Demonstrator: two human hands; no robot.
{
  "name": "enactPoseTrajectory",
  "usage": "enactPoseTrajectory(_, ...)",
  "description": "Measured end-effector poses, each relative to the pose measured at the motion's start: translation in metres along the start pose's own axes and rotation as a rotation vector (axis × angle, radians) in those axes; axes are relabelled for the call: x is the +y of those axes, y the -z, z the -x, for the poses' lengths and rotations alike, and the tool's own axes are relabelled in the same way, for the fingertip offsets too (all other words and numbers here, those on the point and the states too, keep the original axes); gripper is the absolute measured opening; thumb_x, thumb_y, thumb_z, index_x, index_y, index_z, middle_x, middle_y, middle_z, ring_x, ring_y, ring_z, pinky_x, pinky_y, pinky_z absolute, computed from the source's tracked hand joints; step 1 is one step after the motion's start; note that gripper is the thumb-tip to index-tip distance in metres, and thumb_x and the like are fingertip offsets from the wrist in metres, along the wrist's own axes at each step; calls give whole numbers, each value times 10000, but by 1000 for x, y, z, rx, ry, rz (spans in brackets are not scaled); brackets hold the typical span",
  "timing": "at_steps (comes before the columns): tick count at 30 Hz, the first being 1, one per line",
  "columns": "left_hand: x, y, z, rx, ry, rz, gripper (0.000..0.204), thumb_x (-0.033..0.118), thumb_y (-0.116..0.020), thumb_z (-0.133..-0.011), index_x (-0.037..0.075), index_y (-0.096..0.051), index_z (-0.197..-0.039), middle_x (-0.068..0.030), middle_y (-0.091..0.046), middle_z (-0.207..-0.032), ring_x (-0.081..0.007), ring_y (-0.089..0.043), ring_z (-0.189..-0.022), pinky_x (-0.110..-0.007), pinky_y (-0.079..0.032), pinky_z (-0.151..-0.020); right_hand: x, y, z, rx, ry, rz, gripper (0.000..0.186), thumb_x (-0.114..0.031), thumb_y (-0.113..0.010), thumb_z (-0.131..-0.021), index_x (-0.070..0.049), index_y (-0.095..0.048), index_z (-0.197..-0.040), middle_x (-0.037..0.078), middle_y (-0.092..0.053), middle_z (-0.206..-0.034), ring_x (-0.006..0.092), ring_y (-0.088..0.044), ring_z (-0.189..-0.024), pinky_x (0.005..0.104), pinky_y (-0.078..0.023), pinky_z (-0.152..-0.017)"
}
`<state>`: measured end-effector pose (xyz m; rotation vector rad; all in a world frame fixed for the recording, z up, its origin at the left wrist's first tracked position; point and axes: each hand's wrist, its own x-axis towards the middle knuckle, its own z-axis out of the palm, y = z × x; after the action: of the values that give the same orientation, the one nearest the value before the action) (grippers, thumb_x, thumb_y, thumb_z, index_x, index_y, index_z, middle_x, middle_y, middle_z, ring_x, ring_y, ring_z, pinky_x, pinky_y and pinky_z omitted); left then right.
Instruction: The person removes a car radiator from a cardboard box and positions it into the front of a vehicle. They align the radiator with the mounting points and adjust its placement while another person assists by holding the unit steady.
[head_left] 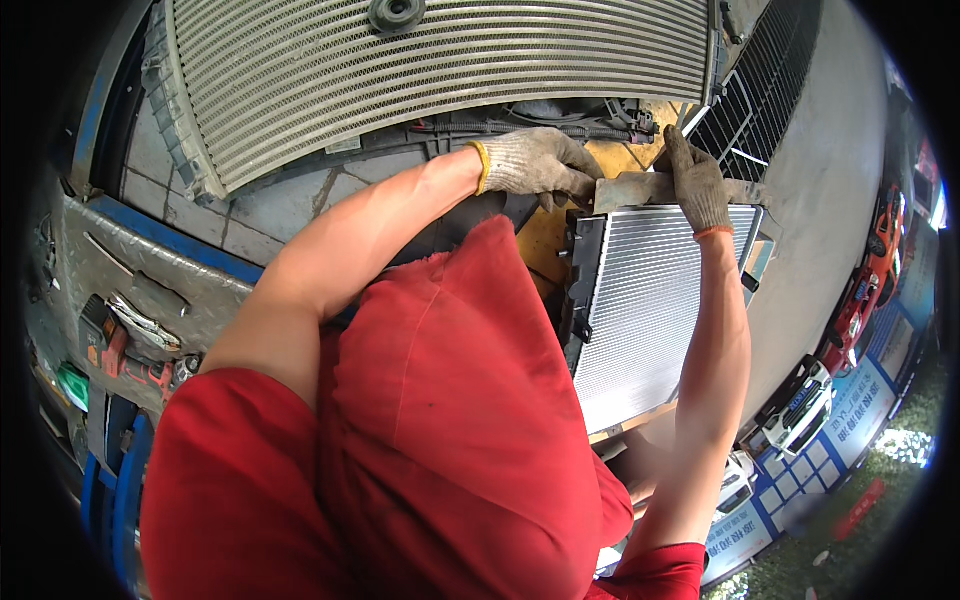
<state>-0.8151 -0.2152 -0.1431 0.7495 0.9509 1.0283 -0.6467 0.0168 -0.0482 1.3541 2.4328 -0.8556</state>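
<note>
My left hand (541,163), in a dirty white work glove with a yellow cuff, is closed, its fingertips curled at the left end of a grey-brown strip (640,191). The strip lies along the top edge of a silver finned radiator (648,300) with a black side tank (588,270). My right hand (697,182), gloved with an orange cuff, reaches over the strip's middle. Its fingers point away from me and close over the strip; part of the grip is hidden. The strip's right end sticks out past the radiator's corner.
A larger, worn radiator (440,75) spans the far side, with a round black rubber piece (396,12) on it. Black wiring (560,122) runs beneath. A black grille (765,85) stands at the far right. Red power tools (120,355) rest on a metal surface (150,265) at left.
</note>
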Motion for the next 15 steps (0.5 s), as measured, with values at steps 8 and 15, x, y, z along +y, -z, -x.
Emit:
enactPoseTrajectory(8,15,8,-1,103,-62,-443,453,301,-777,-990,54,-763,-1370,-125,-812,-1216,-167,-736,-886,-325,-611,-795,6,-5,-15,-35,-63,96,873,-774,-587,-1020,69,-809,-1038,204,-787,-884,284,-759,-846,398,-582,-812)
enactPoseTrajectory(15,19,13,0,50,47,-321,457,299,-787,-981,32,-767,-1351,-101,-782,-1007,-157,-687,-809,-331,-580,-750,2,-14,-20,-22,19,274,795,-735,-496,-1073,-9,-821,-1091,298,-783,-1016,461,-767,-1008,514,-588,-922)
